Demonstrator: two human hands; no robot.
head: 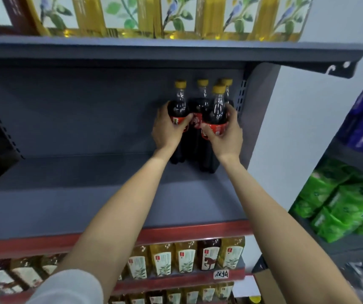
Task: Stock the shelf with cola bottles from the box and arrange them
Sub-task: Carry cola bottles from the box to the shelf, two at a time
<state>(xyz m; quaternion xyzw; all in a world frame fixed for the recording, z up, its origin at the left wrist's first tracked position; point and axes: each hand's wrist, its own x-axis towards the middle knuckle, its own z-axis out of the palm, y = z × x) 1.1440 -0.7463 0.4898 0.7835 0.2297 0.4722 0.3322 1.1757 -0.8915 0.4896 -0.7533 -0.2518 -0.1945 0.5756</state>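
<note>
Both arms reached into the grey shelf [92, 194]. The left hand [169, 128] curled around a cola bottle [178, 110] at its red label; the right hand [225, 132] wrapped the front bottle [216, 110] the same way. Four yellow-capped bottles stood upright, bunched at the shelf's back right corner, near the side panel [261, 110]. Bare shelf stretched away to the left.
</note>
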